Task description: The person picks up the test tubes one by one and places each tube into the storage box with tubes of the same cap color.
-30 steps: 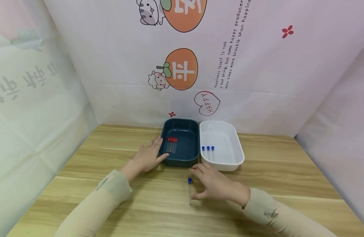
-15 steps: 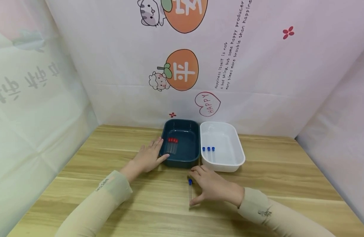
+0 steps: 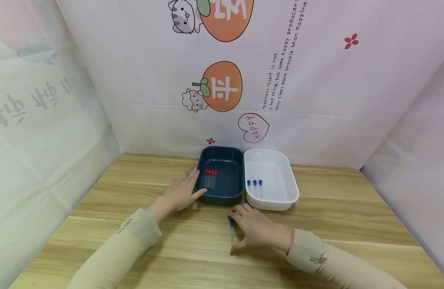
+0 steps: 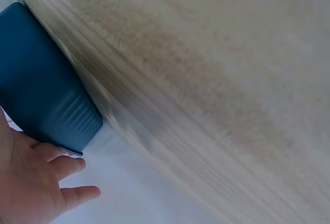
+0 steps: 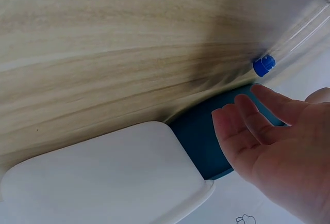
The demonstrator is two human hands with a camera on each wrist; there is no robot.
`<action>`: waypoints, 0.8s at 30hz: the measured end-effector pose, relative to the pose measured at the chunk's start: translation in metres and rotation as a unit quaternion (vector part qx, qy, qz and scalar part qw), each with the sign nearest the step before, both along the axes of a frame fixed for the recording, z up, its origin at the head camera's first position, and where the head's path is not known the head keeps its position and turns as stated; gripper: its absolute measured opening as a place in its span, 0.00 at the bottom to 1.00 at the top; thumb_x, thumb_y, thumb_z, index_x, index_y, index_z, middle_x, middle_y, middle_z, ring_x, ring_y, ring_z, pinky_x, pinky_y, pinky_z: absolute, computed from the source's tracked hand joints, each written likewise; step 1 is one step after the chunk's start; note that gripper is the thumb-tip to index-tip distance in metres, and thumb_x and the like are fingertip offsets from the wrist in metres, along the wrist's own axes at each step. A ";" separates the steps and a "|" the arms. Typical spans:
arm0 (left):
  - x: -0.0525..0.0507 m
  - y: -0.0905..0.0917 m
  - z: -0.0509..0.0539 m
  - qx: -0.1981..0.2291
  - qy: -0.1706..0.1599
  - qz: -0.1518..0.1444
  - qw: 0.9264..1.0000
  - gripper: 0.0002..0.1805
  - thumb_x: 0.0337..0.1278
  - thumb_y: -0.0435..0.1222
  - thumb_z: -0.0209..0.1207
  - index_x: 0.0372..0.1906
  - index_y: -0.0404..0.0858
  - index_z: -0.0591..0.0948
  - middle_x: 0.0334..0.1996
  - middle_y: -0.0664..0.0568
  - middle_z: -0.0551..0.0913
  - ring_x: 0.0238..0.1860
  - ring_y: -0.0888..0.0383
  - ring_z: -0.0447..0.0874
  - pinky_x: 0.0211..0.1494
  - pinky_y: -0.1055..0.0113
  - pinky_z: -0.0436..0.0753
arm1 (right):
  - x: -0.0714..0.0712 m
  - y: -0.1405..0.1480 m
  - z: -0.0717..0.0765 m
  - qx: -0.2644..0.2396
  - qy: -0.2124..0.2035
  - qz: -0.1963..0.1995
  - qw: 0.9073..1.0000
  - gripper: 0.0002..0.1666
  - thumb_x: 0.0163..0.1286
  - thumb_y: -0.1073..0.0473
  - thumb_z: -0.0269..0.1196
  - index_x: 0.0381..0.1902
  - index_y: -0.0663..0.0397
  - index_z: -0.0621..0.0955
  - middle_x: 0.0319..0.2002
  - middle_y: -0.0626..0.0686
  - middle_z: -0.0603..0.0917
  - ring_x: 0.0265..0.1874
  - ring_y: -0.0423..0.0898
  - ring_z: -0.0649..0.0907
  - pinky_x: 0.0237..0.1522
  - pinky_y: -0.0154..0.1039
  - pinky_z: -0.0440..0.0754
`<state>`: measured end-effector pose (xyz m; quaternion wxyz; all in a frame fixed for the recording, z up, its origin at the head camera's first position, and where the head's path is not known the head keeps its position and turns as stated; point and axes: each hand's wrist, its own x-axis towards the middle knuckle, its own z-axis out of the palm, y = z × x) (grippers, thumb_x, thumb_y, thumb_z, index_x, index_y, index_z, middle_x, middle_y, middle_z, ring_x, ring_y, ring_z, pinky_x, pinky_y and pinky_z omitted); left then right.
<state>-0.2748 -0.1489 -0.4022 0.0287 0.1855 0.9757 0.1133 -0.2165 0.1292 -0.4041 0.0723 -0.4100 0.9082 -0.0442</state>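
Note:
A clear test tube with a blue cap (image 3: 232,223) lies on the wooden table in front of the two trays. My right hand (image 3: 257,228) arches over it, with the thumb by the tube's lower end and the fingers by the cap. In the right wrist view a small gap shows between the forefinger and the blue cap (image 5: 264,66). My left hand (image 3: 180,192) rests with spread fingers against the left side of the dark blue tray (image 3: 222,199). In the left wrist view that hand (image 4: 38,180) touches the blue tray's rim.
Several red-capped tubes (image 3: 211,171) lie side by side in the dark blue tray. The white tray (image 3: 274,205) beside it holds three blue-capped tubes (image 3: 254,183). A printed cloth (image 3: 153,128) hangs behind the table (image 3: 193,257), with more cloth at both sides.
My right hand has moved slightly left and nearer, and its thumb has come to the tube's lower end. My left hand has stayed at the blue tray.

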 end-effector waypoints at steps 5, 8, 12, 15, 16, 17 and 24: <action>-0.001 0.001 -0.003 -0.001 0.001 0.000 1.000 0.46 0.79 0.60 0.43 0.82 0.32 0.48 0.82 0.40 0.47 0.79 0.37 0.48 0.74 0.31 0.52 | 0.000 -0.001 -0.002 0.003 -0.013 -0.005 1.000 0.59 0.54 0.28 0.74 0.70 0.66 0.73 0.66 0.61 0.74 0.64 0.56 0.72 0.67 0.53 0.72; -0.001 0.000 -0.004 0.001 0.000 0.000 1.000 0.46 0.79 0.60 0.43 0.82 0.32 0.48 0.82 0.40 0.47 0.80 0.37 0.48 0.74 0.31 0.52 | 0.000 -0.001 -0.004 0.004 -0.009 -0.005 1.000 0.59 0.54 0.28 0.74 0.69 0.66 0.74 0.65 0.61 0.74 0.63 0.55 0.73 0.66 0.52 0.72; -0.002 0.000 -0.004 0.001 0.000 0.000 1.000 0.46 0.79 0.60 0.43 0.82 0.32 0.47 0.82 0.40 0.46 0.80 0.38 0.48 0.74 0.31 0.52 | -0.001 -0.001 -0.003 0.008 0.001 -0.005 1.000 0.57 0.54 0.28 0.74 0.68 0.65 0.76 0.64 0.60 0.75 0.63 0.55 0.73 0.66 0.52 0.73; -0.003 -0.001 -0.003 -0.002 0.000 0.001 1.000 0.46 0.79 0.60 0.42 0.82 0.33 0.47 0.82 0.40 0.46 0.80 0.38 0.47 0.74 0.32 0.52 | -0.001 -0.001 -0.001 0.007 0.004 -0.005 1.000 0.56 0.54 0.29 0.75 0.66 0.65 0.77 0.63 0.60 0.76 0.62 0.55 0.73 0.66 0.52 0.73; -0.003 -0.001 -0.003 -0.004 0.001 0.001 1.000 0.46 0.79 0.60 0.42 0.82 0.33 0.47 0.82 0.40 0.46 0.80 0.38 0.48 0.74 0.32 0.52 | -0.001 0.000 -0.001 0.006 0.004 -0.005 1.000 0.55 0.54 0.29 0.75 0.66 0.65 0.77 0.63 0.60 0.76 0.62 0.55 0.73 0.66 0.52 0.73; -0.003 -0.001 -0.003 -0.005 0.001 0.001 1.000 0.46 0.79 0.60 0.42 0.83 0.33 0.47 0.82 0.40 0.45 0.80 0.38 0.47 0.74 0.32 0.52 | -0.001 0.000 -0.001 0.005 0.003 -0.005 1.000 0.55 0.54 0.29 0.75 0.65 0.64 0.78 0.63 0.60 0.76 0.62 0.55 0.73 0.66 0.52 0.72; -0.001 0.000 -0.001 -0.006 -0.002 0.000 1.000 0.46 0.79 0.60 0.43 0.82 0.32 0.47 0.82 0.40 0.46 0.80 0.38 0.47 0.74 0.31 0.51 | -0.001 0.002 -0.002 0.000 -0.009 -0.009 1.000 0.53 0.53 0.30 0.75 0.64 0.63 0.79 0.62 0.58 0.76 0.61 0.53 0.73 0.66 0.52 0.72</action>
